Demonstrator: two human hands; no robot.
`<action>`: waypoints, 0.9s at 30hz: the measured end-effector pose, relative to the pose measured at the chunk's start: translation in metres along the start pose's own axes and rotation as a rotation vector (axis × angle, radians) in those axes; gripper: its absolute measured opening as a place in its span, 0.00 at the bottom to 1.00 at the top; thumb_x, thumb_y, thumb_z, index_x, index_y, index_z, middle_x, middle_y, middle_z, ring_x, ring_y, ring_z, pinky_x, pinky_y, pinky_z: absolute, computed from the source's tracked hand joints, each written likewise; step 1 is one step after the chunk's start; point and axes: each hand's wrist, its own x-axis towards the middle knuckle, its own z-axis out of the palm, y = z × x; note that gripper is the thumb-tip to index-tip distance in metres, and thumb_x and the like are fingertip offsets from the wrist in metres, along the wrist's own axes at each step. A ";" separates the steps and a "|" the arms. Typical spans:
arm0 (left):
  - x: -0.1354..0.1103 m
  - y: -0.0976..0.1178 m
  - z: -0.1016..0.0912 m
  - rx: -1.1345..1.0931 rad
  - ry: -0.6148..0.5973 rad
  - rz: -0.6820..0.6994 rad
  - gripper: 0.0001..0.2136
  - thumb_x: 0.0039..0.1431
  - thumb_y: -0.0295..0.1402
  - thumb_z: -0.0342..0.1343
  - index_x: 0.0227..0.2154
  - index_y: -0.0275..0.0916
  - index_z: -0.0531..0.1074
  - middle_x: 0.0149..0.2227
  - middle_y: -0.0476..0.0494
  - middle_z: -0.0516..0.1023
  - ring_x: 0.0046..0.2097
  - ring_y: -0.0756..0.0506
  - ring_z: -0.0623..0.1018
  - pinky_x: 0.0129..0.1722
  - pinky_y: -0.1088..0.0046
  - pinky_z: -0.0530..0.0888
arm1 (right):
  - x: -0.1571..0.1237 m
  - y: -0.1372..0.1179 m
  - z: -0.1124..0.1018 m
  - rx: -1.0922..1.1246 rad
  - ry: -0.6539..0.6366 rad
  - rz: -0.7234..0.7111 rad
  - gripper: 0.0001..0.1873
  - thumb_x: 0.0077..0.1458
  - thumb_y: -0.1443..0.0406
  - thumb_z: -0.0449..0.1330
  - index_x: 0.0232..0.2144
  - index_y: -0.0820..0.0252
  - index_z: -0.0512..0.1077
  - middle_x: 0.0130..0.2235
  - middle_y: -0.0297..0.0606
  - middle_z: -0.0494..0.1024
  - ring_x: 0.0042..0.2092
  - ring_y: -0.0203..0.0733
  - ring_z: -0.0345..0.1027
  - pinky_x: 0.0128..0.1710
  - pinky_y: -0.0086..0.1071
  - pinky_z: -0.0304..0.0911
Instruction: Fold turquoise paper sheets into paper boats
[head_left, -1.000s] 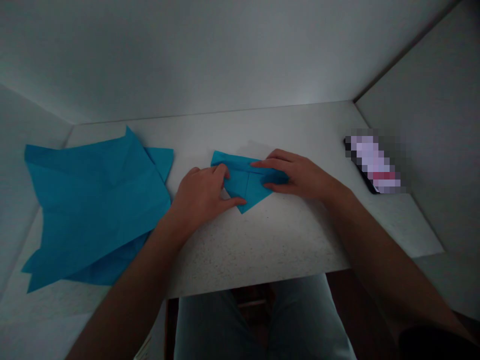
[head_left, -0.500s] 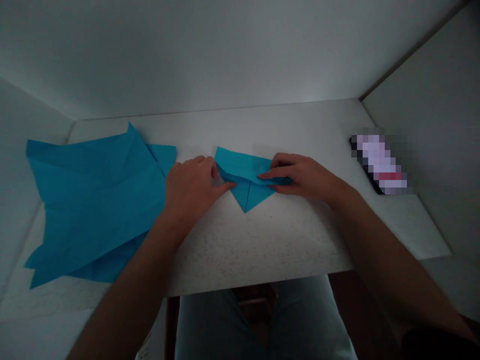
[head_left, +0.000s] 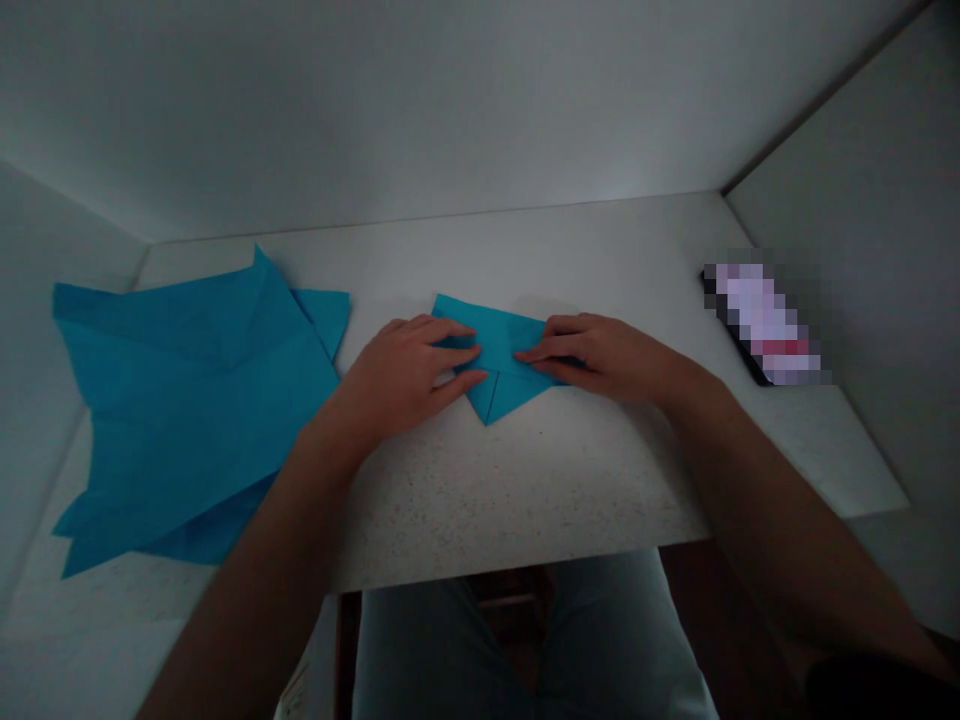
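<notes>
Phone point(head_left: 765, 322) lying aslant on pale tabletop point(head_left: 525, 500), near right wall point(head_left: 862, 250).

Indoor place, home or office unclear, speckled pale worktop point(head_left: 525, 490), plain walls point(head_left: 420, 110) on three sides

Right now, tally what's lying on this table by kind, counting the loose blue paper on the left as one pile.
Folded blue paper: 1
Pile of loose blue paper: 1 (number of sheets can't be told)
Phone: 1
Total: 3
</notes>
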 end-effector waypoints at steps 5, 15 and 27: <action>0.005 -0.011 0.002 -0.026 0.052 -0.137 0.14 0.77 0.42 0.58 0.48 0.46 0.88 0.57 0.41 0.87 0.58 0.35 0.83 0.59 0.54 0.78 | -0.003 0.006 -0.002 0.015 0.029 0.195 0.17 0.70 0.52 0.65 0.53 0.54 0.82 0.45 0.43 0.83 0.41 0.47 0.76 0.40 0.38 0.65; 0.010 -0.021 0.006 -0.096 0.156 -0.388 0.19 0.65 0.46 0.70 0.54 0.43 0.81 0.55 0.37 0.81 0.59 0.34 0.79 0.62 0.54 0.75 | -0.020 0.033 -0.015 -0.002 0.202 0.305 0.35 0.49 0.42 0.78 0.51 0.54 0.80 0.52 0.49 0.79 0.48 0.59 0.75 0.47 0.51 0.74; 0.004 -0.021 -0.001 -0.059 0.004 -0.488 0.27 0.52 0.50 0.77 0.49 0.42 0.76 0.56 0.35 0.81 0.60 0.29 0.77 0.62 0.47 0.70 | -0.016 0.022 -0.020 0.143 0.037 0.373 0.24 0.56 0.46 0.74 0.45 0.53 0.77 0.37 0.37 0.80 0.35 0.46 0.73 0.36 0.38 0.64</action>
